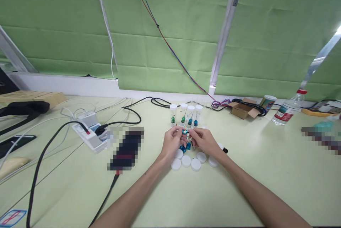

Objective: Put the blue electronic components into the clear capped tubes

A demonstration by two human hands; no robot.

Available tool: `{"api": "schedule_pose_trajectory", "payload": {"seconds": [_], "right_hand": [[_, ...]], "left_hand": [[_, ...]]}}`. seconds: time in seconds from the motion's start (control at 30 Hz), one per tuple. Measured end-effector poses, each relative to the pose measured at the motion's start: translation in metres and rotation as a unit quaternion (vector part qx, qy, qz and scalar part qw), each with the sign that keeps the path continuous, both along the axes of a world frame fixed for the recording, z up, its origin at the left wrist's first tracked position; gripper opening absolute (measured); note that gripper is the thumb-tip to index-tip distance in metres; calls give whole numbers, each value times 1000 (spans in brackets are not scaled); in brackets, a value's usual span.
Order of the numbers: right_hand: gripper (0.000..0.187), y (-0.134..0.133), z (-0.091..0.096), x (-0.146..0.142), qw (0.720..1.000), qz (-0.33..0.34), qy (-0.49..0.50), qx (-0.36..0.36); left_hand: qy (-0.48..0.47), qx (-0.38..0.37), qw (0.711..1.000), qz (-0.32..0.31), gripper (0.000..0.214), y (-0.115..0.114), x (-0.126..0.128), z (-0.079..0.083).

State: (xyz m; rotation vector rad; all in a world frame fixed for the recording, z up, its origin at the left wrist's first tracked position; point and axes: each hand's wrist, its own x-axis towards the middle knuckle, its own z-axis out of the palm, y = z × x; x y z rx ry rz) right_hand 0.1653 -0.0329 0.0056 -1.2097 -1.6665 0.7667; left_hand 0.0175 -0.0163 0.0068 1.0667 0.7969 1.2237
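**Clerk:** Item held?

**Keeper:** One small blue piece (184, 133), pinched between the fingertips of the left hand (172, 142) and the right hand (204, 142). Both hands are closed narrowly on it, with the fingertips meeting.

**Clerk:** Orientation?

**Keeper:** Its long axis appears to run crosswise from one hand to the other, roughly level above the bench (239, 192). The fingers cover both ends, so which way it points cannot be told. Its exact form is too small to make out.

**Clerk:** Beyond the hands?

**Keeper:** Four capped vials (185, 114) in a row just past the fingertips. They stand upright, white caps uppermost, with green contents in the two on the left-hand side and blue in the other two.

**Clerk:** Beneath the hands?

**Keeper:** More blue pieces (185, 147), partly hidden under the palms. Several loose white caps (186, 161) lie flat, just nearer than the wrists. Part of a black object (225, 150) shows beside the right wrist, the rest hidden.

**Clerk:** Outlying?

**Keeper:** A power strip (89, 132) well out from the left hand, and a water bottle (289, 109) far past the right.
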Motion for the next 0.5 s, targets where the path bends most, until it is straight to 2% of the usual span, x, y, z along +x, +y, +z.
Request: {"api": "schedule_pose_trajectory", "payload": {"seconds": [0.23, 0.4, 0.5], "right_hand": [[51, 2, -2, 1, 999, -30, -3, -13], [33, 2, -3, 1, 999, -6, 52, -6], [29, 1, -3, 0, 998, 18, 58, 2]], "left_hand": [[3, 0, 1000, 4, 29, -1, 1, 2], [2, -8, 1000, 30, 25, 0, 0, 1], [0, -5, 999, 38, 25, 1, 0, 0]]}}
